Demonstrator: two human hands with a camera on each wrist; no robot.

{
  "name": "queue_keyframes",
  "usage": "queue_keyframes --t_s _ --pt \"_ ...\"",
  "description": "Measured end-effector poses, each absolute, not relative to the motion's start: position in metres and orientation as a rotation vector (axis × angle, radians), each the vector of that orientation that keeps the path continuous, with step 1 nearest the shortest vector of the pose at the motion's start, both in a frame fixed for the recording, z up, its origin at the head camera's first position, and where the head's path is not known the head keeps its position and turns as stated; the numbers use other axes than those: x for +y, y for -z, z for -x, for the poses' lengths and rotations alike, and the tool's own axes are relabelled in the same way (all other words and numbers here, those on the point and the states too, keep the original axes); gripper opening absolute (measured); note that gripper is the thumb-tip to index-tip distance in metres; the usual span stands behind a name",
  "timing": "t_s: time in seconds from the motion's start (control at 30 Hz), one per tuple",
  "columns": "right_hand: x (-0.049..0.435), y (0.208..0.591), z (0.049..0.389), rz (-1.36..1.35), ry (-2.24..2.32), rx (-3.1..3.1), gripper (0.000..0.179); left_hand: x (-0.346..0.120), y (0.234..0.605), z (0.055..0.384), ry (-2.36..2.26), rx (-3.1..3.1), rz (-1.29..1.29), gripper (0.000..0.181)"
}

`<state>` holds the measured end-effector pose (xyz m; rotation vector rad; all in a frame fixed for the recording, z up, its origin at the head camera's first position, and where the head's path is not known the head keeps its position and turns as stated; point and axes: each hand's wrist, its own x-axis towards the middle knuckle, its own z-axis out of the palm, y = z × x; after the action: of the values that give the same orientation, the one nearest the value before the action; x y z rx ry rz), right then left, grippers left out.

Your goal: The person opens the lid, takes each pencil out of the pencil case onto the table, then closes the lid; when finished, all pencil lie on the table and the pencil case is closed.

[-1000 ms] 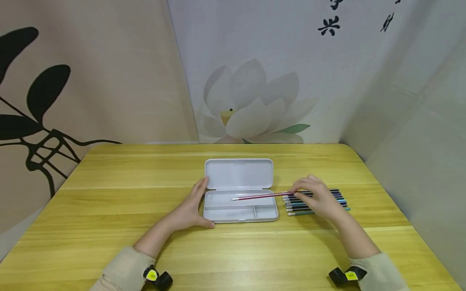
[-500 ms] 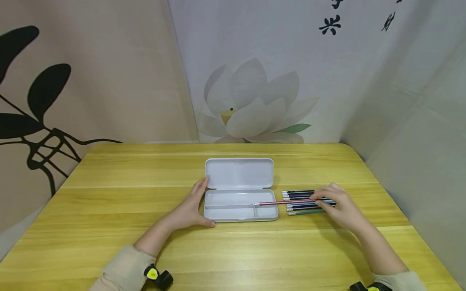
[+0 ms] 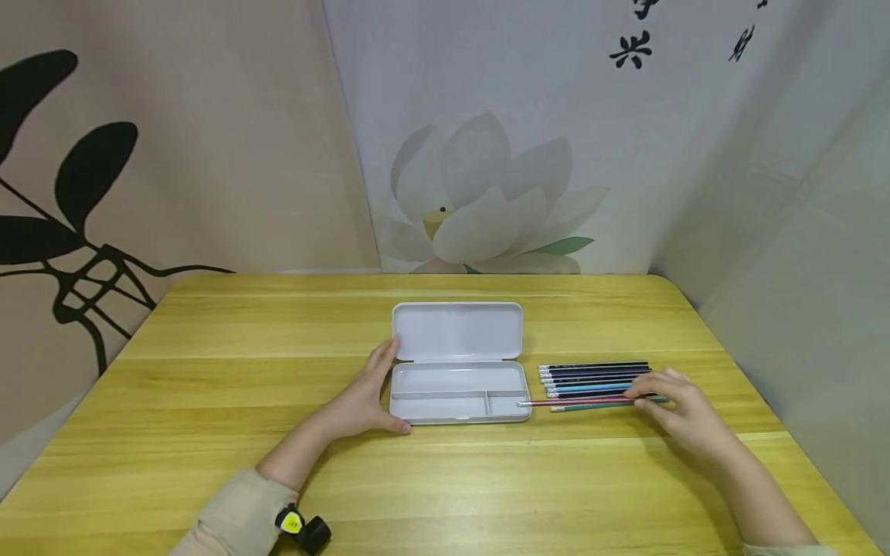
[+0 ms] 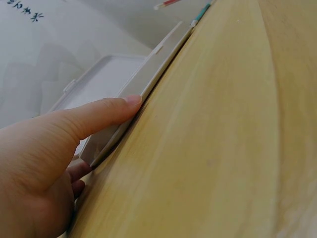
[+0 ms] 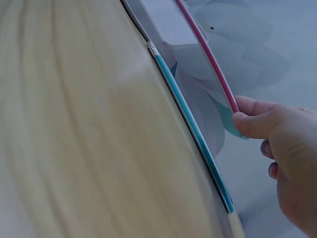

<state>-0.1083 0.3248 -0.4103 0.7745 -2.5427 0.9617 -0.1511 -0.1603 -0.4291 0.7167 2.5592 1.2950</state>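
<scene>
A white pencil case [image 3: 431,377] lies on the table with its lid [image 3: 457,330] raised at the back; its compartments hold nothing. My left hand [image 3: 356,403] holds the case's left end, with the thumb [image 4: 111,111] along the front side. My right hand [image 3: 684,408] pinches a red pencil [image 5: 213,62] near one end, between thumb and forefinger. In the right wrist view the pencil is raised above the table. Its eraser end reaches over the case's right edge in the head view. Beneath it lies a row of several dark and blue pencils [image 3: 591,374], with a teal pencil [image 5: 190,121] nearest me.
The wooden table [image 3: 264,332] extends around the case and pencils. Behind its far edge hangs a pale backdrop [image 3: 487,193] with a printed lotus and dark characters. A small black camera [image 3: 313,534] is strapped to the left wrist.
My right hand has moved right and toward me with the red pencil, drawing it from over the case to above the row's near side. The left hand stays put.
</scene>
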Motion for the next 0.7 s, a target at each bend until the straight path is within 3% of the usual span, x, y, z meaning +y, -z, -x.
queue_keyframes --t_s 0.7 --pt "0.363 0.434 0.109 -0.654 -0.91 -2.647 0.034 -0.161 0.432 0.152 -1.303 2.565 -0.723 0.139"
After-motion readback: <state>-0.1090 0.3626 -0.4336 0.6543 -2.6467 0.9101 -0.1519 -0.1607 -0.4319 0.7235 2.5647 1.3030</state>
